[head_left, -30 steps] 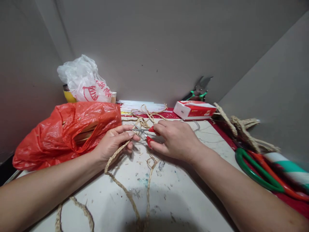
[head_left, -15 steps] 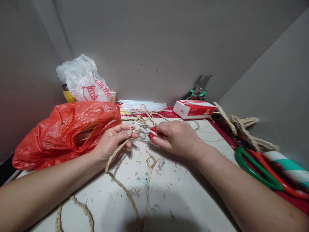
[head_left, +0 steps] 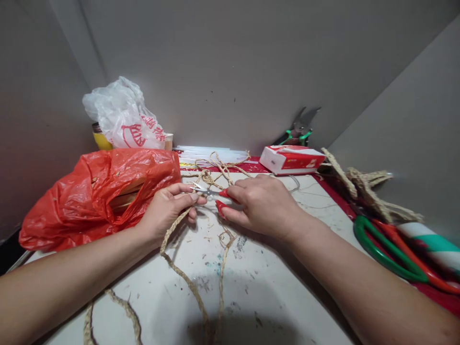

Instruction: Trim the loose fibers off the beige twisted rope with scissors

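The cord (head_left: pixel 166 238) is pinched between thumb and fingers of my left hand (head_left: pixel 176 203), near the worktop's (head_left: pixel 276 282) far edge, and trails toward the near edge. My right hand (head_left: pixel 264 203) is partly closed on the scissors (head_left: pixel 208 192), handles spread, parted blades at my left fingertips; whether they touch the cord, I can't tell. A red bag (head_left: pixel 86 206) lies at the left edge.

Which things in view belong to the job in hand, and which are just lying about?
In use:
- braided cord, in the left hand
- red-handled scissors, in the right hand

Apparently lying about:
- red plastic bag
- white plastic bag
- red-and-white box
- translucent sticks
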A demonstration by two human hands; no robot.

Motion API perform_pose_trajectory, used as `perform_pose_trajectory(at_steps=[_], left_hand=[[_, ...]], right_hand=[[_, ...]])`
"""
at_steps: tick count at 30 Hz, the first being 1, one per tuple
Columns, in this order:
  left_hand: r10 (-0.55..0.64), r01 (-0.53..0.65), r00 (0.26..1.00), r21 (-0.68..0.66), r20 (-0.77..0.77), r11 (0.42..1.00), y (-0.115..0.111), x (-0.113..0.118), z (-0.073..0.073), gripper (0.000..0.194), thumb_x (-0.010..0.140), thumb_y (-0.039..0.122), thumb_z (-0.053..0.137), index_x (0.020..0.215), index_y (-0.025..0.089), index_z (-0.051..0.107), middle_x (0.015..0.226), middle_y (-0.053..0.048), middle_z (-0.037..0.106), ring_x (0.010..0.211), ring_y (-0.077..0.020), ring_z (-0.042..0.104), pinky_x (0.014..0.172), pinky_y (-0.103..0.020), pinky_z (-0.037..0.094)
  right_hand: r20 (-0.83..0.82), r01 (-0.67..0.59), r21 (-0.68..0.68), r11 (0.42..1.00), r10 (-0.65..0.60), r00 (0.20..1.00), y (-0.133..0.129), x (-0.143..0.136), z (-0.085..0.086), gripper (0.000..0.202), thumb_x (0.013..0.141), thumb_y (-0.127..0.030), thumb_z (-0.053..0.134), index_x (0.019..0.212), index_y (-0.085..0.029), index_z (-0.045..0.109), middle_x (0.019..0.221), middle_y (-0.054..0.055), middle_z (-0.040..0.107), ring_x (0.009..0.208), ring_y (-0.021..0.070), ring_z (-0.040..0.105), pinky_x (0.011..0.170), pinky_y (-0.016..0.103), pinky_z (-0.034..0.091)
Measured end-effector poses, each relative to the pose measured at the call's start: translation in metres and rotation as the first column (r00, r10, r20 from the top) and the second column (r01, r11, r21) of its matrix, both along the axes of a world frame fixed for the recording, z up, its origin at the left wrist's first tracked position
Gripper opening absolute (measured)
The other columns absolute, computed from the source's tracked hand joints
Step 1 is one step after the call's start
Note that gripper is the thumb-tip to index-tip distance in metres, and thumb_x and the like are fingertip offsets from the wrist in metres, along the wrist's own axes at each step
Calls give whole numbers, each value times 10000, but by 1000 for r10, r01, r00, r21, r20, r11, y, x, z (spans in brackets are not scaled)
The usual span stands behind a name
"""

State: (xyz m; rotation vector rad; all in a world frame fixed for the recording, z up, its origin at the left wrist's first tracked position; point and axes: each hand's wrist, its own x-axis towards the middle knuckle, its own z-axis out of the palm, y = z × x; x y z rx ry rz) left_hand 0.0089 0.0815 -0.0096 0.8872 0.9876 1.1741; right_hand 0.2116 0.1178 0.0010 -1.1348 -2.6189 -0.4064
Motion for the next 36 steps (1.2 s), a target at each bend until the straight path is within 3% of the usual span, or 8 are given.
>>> perform_pose_trajectory(at_steps=[7, 14, 19, 27, 31, 36], left_hand=[[24, -24, 1000, -46, 7, 999, 1, 1, 2, 154, 744, 115, 649, 842, 130, 531, 740, -69, 710, 428, -71, 520, 435, -215, 475], [30, -30, 999, -24, 11, 999, 0, 1, 3, 192, 719, 134, 681, 864, 130, 555, 752, -69, 712, 431, -76, 528, 441, -227, 485], [31, -30, 999, -18, 21, 999, 0, 1, 1, 236, 688, 151, 713, 867, 132, 559, 765, -74, 713, 432, -84, 535, 439, -241, 491], [52, -48, 997, -61, 60, 997, 1, 0, 2, 151, 719, 84, 670, 817, 119, 560, 743, -72, 710, 447, -58, 537, 449, -181, 475], [52, -47, 996, -70, 72, 996, 2, 0, 2, 126, 727, 90, 661, 812, 118, 572, 765, -88, 715, 447, -60, 545, 438, -172, 468], [47, -43, 996, -62, 75, 997, 2, -1, 3, 147, 719, 101, 673, 832, 120, 581, 760, -83, 712, 446, -67, 546, 441, -184, 472]], right_hand=[[34, -9, -18, 1000, 9, 999, 4, 2, 0, 334, 869, -374, 453, 685, -176, 649, 607, 32, 622, 535, 135, 470, 568, 295, 237], [-46, -2, -6, 1000, 2, 999, -1, 2, 1, 340, 804, -461, 507, 739, -171, 671, 647, 42, 634, 598, 156, 514, 571, 292, 252], [-22, 14, 0, 1000, -14, 1000, -3, -3, -1, 344, 790, -471, 524, 809, -175, 697, 695, 55, 659, 628, 170, 538, 595, 306, 274], [63, 31, -42, 999, -28, 998, -2, -6, 2, 332, 835, -440, 495, 723, -179, 667, 642, 48, 651, 572, 153, 511, 566, 299, 230], [17, 30, -43, 999, -30, 999, 0, -3, 0, 333, 855, -376, 461, 652, -183, 640, 596, 34, 629, 526, 134, 456, 553, 297, 206], [-99, 46, -59, 997, -52, 994, 3, 0, -5, 359, 828, -431, 465, 618, -182, 616, 580, 21, 604, 520, 126, 437, 538, 283, 205]])
